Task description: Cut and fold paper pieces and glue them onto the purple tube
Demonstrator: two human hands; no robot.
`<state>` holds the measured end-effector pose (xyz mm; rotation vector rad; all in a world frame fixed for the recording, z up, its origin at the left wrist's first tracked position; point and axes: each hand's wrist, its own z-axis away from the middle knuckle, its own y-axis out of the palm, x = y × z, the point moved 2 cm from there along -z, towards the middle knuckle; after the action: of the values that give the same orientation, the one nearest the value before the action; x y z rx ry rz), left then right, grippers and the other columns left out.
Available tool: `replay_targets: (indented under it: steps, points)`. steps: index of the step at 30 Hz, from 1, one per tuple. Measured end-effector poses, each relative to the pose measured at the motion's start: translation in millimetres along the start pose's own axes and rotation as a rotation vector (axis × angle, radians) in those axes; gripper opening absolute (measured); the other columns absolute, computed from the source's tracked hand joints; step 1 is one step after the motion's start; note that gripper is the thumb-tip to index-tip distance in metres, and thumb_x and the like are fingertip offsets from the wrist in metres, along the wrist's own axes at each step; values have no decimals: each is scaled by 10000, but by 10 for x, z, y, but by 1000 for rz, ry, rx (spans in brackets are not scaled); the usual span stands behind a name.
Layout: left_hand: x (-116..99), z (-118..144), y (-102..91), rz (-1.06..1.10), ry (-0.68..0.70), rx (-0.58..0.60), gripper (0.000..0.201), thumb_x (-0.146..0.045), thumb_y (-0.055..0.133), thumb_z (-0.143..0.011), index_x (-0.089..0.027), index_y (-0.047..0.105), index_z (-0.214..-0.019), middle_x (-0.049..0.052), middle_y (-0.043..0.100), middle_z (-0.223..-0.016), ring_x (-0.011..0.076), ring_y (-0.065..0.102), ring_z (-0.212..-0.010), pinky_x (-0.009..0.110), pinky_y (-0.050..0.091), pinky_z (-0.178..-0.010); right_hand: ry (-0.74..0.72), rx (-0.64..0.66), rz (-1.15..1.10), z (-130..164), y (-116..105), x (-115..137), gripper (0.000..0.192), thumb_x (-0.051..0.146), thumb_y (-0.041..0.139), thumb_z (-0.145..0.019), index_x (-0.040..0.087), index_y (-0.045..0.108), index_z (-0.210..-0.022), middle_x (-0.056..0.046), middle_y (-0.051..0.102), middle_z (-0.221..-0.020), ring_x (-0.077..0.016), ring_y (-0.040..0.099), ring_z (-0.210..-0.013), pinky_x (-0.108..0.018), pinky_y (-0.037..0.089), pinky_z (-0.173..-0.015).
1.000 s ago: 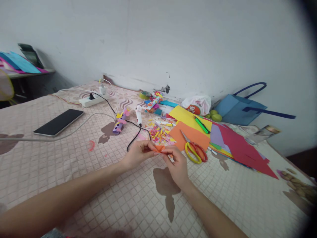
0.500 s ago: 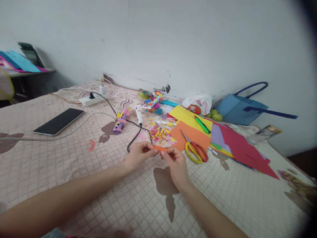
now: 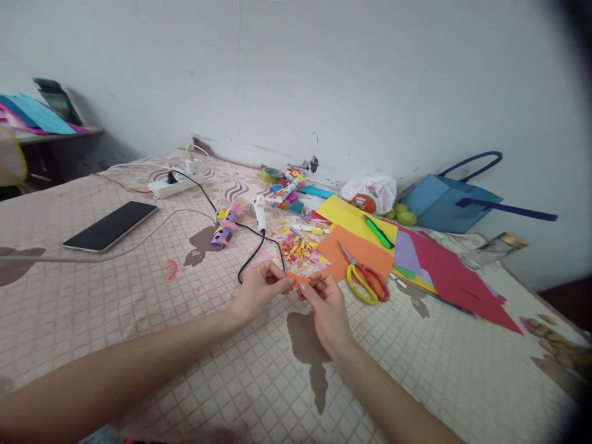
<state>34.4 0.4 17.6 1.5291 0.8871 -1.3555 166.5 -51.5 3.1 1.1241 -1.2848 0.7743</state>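
Both of my hands meet over the patterned bedsheet (image 3: 139, 320) and pinch a small folded piece of orange paper (image 3: 300, 278) between their fingertips. My left hand (image 3: 259, 290) grips its left end and my right hand (image 3: 326, 305) grips its right end. Most of the piece is hidden by my fingers. Just beyond the hands lies a heap of coloured paper scraps (image 3: 298, 248). Yellow-and-red scissors (image 3: 363, 280) rest on an orange sheet (image 3: 356, 253) to the right of my right hand.
A white glue gun (image 3: 259, 214) with a black cord, a purple paper roll craft (image 3: 222, 229), a phone (image 3: 110, 226) and a power strip (image 3: 173, 184) lie to the left. Coloured paper sheets (image 3: 444, 271), a green marker (image 3: 378, 233) and a blue bag (image 3: 446, 200) sit at the right.
The orange piece has been pressed flatter between my fingertips, and my hands have drawn slightly closer together. Nothing else on the sheet has moved.
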Motion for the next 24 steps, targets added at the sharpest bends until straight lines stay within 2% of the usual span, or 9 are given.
replay_targets:
  steps: [4, 8, 11, 15, 24]
  points:
    - [42, -18, 1, 91, 20, 28, 294, -253, 727, -638, -150, 474, -746, -27, 590, -619, 95, 565, -562, 220, 441, -549, -13, 5, 14, -1, 2, 1, 264, 252, 657, -714, 226, 470, -899, 33, 586, -709, -126, 579, -631, -268, 472, -619]
    - [87, -37, 9, 107, 15, 140, 370, -272, 723, -656, -141, 499, -920, -3, 609, -708, 107, 579, -631, 236, 458, -595, -45, 32, 29, 9, 0, 0, 251, 231, 642, -732, 229, 470, -915, 27, 603, -746, -128, 586, -682, -268, 471, -658]
    - [108, -42, 15, 23, 15, 205, 316, -319, 721, -657, -119, 552, -834, 13, 601, -720, 97, 553, -619, 227, 448, -582, -64, 52, 65, 24, 3, 12, 255, 214, 630, -748, 228, 466, -943, 23, 610, -762, -127, 585, -707, -262, 465, -674]
    - [91, -31, 14, -3, -20, 199, 282, -356, 698, -675, -115, 557, -711, -7, 575, -630, 75, 511, -559, 207, 417, -545, -79, 61, 104, 36, 11, 38, 235, 223, 619, -765, 228, 467, -945, 22, 613, -779, -127, 588, -719, -260, 462, -686]
    - [45, -26, 9, -5, -32, 175, 263, -334, 698, -667, -111, 560, -691, -11, 572, -600, 80, 515, -556, 206, 410, -545, -48, 101, 96, 4, -11, 20, 156, 256, 626, -761, 215, 528, -875, 14, 585, -788, -125, 554, -708, -256, 447, -672]
